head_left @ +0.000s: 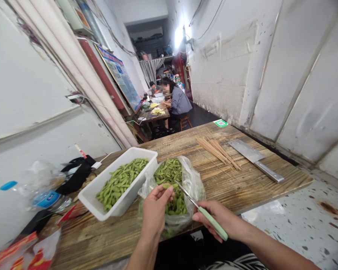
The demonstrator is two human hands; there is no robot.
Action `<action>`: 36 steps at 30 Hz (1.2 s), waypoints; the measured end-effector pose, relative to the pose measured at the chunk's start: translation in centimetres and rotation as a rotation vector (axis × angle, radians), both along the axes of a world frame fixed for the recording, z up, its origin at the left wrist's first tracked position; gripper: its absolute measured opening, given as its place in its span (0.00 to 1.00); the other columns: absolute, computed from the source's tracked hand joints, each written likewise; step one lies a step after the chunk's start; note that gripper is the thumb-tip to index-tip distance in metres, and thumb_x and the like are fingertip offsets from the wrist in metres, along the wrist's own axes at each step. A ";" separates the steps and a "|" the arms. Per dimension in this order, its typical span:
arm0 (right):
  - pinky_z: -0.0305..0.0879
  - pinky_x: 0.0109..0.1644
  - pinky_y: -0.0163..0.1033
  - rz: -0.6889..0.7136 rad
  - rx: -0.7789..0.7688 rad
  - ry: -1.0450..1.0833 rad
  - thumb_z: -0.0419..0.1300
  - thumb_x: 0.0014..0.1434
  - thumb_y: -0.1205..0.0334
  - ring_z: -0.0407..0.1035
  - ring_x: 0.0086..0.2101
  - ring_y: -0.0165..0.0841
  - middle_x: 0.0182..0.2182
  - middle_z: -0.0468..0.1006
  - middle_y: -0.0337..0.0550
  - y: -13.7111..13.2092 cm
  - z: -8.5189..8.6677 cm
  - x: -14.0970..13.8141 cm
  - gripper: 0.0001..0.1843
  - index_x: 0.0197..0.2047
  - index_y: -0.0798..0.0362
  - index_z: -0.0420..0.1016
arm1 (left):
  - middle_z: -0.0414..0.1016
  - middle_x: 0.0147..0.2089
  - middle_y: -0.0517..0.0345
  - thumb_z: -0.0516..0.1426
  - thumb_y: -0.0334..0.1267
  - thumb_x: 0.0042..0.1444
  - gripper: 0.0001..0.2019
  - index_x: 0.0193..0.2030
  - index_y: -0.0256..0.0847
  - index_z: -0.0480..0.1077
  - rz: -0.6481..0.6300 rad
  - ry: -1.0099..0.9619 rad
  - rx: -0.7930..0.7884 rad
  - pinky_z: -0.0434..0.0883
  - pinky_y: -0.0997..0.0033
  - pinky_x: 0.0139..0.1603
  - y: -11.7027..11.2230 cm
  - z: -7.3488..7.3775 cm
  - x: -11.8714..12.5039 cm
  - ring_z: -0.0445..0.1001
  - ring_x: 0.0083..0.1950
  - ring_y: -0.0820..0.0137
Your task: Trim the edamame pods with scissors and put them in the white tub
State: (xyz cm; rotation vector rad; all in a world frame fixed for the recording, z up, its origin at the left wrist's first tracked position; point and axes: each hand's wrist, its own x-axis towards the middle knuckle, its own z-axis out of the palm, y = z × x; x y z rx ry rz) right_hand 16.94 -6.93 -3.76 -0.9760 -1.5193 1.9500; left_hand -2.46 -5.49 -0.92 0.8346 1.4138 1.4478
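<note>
My left hand (155, 210) pinches a green edamame pod (166, 185) between thumb and fingertips. Wrapped round the pale green handles of a pair of scissors (211, 221) is my right hand (224, 216). The scissor blades reach up and left, their tip close to the pod; whether they touch it I cannot tell. Both hands are over a clear plastic bag (194, 178) that holds many pods, with small cut pieces or pods toward its far side. Left of it, a white plastic tub (121, 215) contains more edamame pods (122, 183).
Bamboo skewers (218, 152) and a cleaver (249, 153) lie on the wooden table (101, 240) at the right. A water bottle (47, 198) and a red packet (30, 255) are at the left. Farther back, a person (180, 99) sits at another table.
</note>
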 end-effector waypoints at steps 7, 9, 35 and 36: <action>0.53 0.14 0.26 0.070 0.127 -0.071 0.59 0.56 0.40 0.57 0.14 0.23 0.16 0.61 0.28 0.3 0.7 0.7 0.24 0.38 0.55 0.67 | 0.73 0.24 0.60 0.64 0.50 0.43 0.22 0.41 0.34 0.75 -0.097 0.185 0.000 0.65 0.75 0.26 -0.2 0.0 -0.5 0.69 0.26 0.73; 0.54 0.16 0.27 0.095 0.181 -0.109 0.60 0.56 0.41 0.58 0.15 0.23 0.18 0.62 0.29 0.3 1.2 0.9 0.24 0.39 0.56 0.68 | 0.68 0.18 0.64 0.62 0.50 0.46 0.24 0.44 0.32 0.75 -0.138 0.291 -0.019 0.62 0.75 0.24 -0.3 0.0 -0.7 0.64 0.21 0.75; 0.49 0.22 0.30 0.062 0.347 -0.304 0.62 0.57 0.47 0.57 0.18 0.25 0.17 0.64 0.31 0.7 1.4 1.3 0.18 0.35 0.56 0.72 | 0.79 0.39 0.46 0.52 0.47 0.55 0.20 0.45 0.38 0.76 0.382 1.319 -0.034 0.70 0.59 0.45 1.3 4.3 -10.8 0.75 0.42 0.55; 0.49 0.22 0.30 0.063 0.353 -0.312 0.62 0.57 0.47 0.57 0.19 0.25 0.18 0.65 0.32 0.6 1.5 1.4 0.18 0.36 0.56 0.72 | 0.78 0.42 0.43 0.52 0.46 0.55 0.21 0.49 0.35 0.75 0.427 1.400 -0.043 0.69 0.57 0.47 1.6 4.9 -11.5 0.74 0.46 0.52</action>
